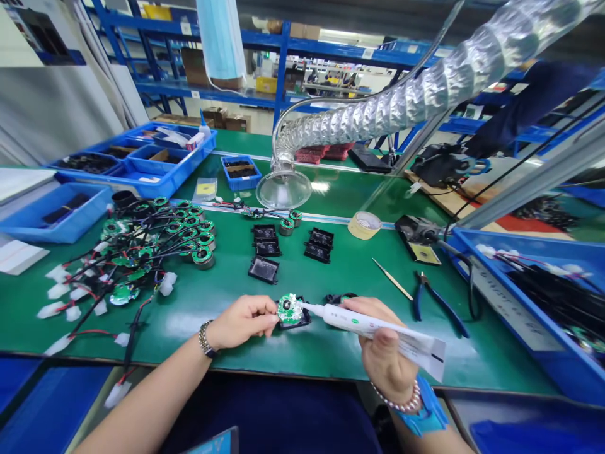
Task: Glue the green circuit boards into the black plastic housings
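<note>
The right hand (pixel 384 343) wraps closed around a white tube (pixel 368 325), its long axis running up-left, nozzle at a green circuit board (pixel 288 309) at lower centre. The nearer left hand (pixel 242 321) seems to pinch the board, which sits over a black housing (pixel 297 325).

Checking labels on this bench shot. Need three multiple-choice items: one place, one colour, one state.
1. Where is the green circuit board?
A. Over a black housing by the hands
B. In a blue bin
C. On a roll of tape

2. What colour are the handles of the pliers?
A. Red
B. Blue
C. Yellow

3. What is the right hand doing with the white tube?
A. Laying it down capped
B. Holding its nozzle to the board
C. Passing it to the left hand

1: A, the left hand holds the board over a black housing.
2: B, both handles show blue.
3: B, the nozzle tip meets the board.
</note>
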`<state>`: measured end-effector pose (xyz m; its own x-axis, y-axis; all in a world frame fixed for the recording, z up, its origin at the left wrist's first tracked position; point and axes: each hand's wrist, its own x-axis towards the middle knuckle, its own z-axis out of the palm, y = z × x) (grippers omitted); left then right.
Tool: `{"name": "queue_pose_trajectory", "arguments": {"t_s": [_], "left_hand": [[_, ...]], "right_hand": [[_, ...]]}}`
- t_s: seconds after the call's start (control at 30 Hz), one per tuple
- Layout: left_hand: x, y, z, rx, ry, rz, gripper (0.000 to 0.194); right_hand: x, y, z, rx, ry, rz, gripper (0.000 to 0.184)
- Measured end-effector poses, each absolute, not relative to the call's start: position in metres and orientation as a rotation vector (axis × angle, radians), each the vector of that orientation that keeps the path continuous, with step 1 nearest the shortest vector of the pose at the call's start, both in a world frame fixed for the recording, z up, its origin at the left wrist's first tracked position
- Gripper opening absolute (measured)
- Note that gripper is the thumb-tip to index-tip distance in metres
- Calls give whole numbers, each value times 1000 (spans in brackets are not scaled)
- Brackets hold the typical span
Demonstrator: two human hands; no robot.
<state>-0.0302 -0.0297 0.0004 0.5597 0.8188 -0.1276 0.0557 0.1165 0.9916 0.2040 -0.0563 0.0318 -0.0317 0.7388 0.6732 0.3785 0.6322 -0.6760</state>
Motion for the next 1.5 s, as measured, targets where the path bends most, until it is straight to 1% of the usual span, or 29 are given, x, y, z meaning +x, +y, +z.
{"name": "queue_pose_trajectory", "arguments": {"t_s": [0.5,0.87,1.17,1.5], "left_hand": [[-29,-30,5,1371,835,664,26],[-29,-30,4,1373,820,658,26],[-30,-30,3,1357,813,645,27],[-30,-30,2,1319,798,644,31]], "right_hand": [[200,-58,42,-976,-1729,304,38],[203,-63,43,-885,-1820,299,36],[205,-69,50,-925,-1960,251,45],[207,-71,59,-896,-2037,216,42]]}}
